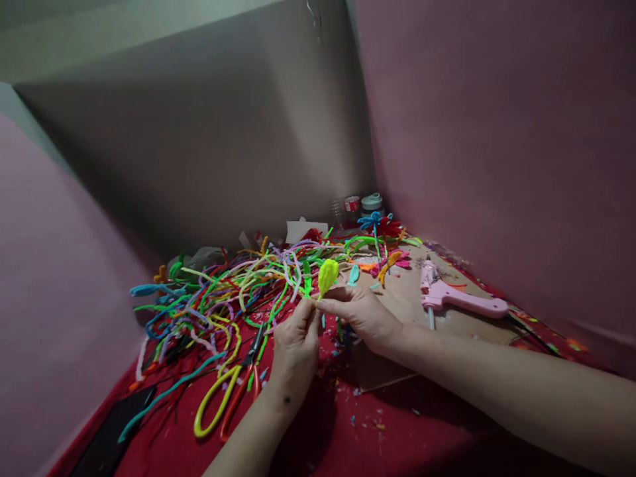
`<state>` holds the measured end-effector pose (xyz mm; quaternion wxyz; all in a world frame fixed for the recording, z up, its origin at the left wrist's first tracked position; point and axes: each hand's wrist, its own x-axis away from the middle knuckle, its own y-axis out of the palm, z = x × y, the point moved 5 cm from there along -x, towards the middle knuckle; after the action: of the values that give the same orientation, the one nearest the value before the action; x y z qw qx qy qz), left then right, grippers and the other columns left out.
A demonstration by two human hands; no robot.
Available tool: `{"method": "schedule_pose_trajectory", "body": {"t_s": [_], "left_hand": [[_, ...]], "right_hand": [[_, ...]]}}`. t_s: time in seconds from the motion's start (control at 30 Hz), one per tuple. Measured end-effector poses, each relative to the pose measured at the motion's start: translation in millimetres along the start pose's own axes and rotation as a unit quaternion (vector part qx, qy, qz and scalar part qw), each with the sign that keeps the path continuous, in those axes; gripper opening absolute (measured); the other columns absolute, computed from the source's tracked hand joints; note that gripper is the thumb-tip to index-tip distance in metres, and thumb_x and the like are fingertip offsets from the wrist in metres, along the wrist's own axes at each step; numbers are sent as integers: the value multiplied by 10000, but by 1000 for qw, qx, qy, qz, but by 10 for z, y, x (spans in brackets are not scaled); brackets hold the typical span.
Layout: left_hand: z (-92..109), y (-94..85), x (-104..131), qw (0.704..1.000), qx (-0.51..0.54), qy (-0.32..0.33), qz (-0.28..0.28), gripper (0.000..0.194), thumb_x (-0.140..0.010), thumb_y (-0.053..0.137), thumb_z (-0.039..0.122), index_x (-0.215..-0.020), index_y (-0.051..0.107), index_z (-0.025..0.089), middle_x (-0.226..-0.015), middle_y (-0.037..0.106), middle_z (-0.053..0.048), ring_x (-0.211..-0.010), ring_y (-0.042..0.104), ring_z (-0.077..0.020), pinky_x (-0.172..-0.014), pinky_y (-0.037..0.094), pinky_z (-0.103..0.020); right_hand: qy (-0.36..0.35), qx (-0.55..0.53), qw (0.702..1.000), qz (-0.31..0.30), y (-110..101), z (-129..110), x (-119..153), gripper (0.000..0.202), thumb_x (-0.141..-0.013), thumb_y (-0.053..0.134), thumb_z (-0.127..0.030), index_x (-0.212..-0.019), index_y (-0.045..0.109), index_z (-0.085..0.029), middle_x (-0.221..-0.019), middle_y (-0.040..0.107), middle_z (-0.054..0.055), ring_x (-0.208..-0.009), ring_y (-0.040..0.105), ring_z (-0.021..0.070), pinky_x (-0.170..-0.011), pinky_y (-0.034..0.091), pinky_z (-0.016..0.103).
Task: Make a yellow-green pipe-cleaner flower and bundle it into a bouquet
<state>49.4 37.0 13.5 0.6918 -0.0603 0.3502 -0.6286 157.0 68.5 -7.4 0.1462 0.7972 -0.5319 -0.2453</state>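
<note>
Bearing a red-and-white label too small to read, one clear bottle stands far beyond your right hand. Beside it: one jar with a pale teal lid.

Pink glue gun, one: right of your right hand, lying on the cardboard. Scissors, one pair, one handle yellow and one red: just left of your left hand. Black flat slab, one (phone-like, partly out of view): further left and nearer you. Flowers, two: one blue, one red, beyond your right hand. Fuzzy stems, too tangled to count: heaped left of and beyond your left hand.

Hands, two. Your left has thumb and fingers pinched at the base of one yellow fuzzy petal; your right pinches there too, its fingertips nearly meeting the left's. The petal stands upright above both. Just left of it, one green leaf rises above your left fingertips; whether it is held, you cannot tell.
</note>
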Motion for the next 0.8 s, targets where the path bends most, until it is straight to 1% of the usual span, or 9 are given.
{"method": "schedule_pose_trajectory", "body": {"t_s": [0.07,0.17,0.23,0.33,0.43,0.57,0.67,0.73,0.8], "left_hand": [[-48,8,8,997,65,-41,-15,125,-803,546,282,-712,583,205,-571,465,50,-518,379,-104,-507,294,-210],[-84,33,23,984,144,-102,-38,173,-785,584,347,-707,591,192,-535,419,62,-479,325,-88,-461,255,-208],[-87,41,32,973,182,-136,-42,210,-773,603,380,-698,590,183,-512,404,69,-456,309,-78,-441,238,-206],[-100,59,43,952,241,-180,-54,242,-751,640,392,-683,574,169,-492,404,74,-433,297,-61,-426,222,-196],[-128,91,47,920,318,-212,-83,245,-751,655,365,-671,544,162,-483,411,77,-405,268,-40,-408,190,-184],[-134,156,54,863,414,-244,-154,231,-779,638,346,-699,526,160,-477,410,84,-357,202,-13,-372,135,-168],[-125,183,57,830,452,-266,-193,193,-794,631,327,-753,543,159,-476,420,87,-334,183,1,-355,133,-144],[-120,171,43,820,465,-262,-207,192,-814,607,331,-765,558,152,-500,473,65,-320,236,0,-341,193,-138],[-126,138,21,816,471,-252,-219,219,-825,584,358,-791,583,141,-573,566,9,-345,390,-36,-345,308,-159]], "right_hand": [[2,31,1000,-3,-20,9,-2,165,-633,751,-317,-733,733,-188,-724,657,3,-818,575,169,-830,418,327],[-8,79,997,-10,-46,5,0,129,-694,696,-277,-780,741,-192,-796,664,16,-878,566,177,-889,397,345],[-4,78,997,-19,-44,1,3,138,-714,672,-271,-804,744,-195,-800,666,12,-851,568,164,-883,401,331],[27,52,998,-33,-22,3,4,137,-705,674,-285,-774,742,-189,-693,645,-9,-713,561,131,-792,431,290],[54,34,997,-40,-16,17,0,131,-686,682,-270,-755,737,-174,-618,619,-19,-610,526,108,-696,434,259],[93,-1,995,-43,-37,79,4,170,-671,692,-258,-806,729,-161,-698,657,9,-649,559,123,-669,434,257],[104,-8,994,-15,-65,95,17,159,-644,714,-239,-782,722,-159,-702,660,9,-652,561,118,-640,422,240],[110,-21,994,-10,-61,86,28,155,-648,712,-245,-779,714,-163,-661,647,-1,-610,557,112,-617,416,241],[128,-38,991,-24,-40,77,35,174,-670,694,-278,-800,706,-164,-622,633,-4,-546,542,112,-578,405,251]]}}
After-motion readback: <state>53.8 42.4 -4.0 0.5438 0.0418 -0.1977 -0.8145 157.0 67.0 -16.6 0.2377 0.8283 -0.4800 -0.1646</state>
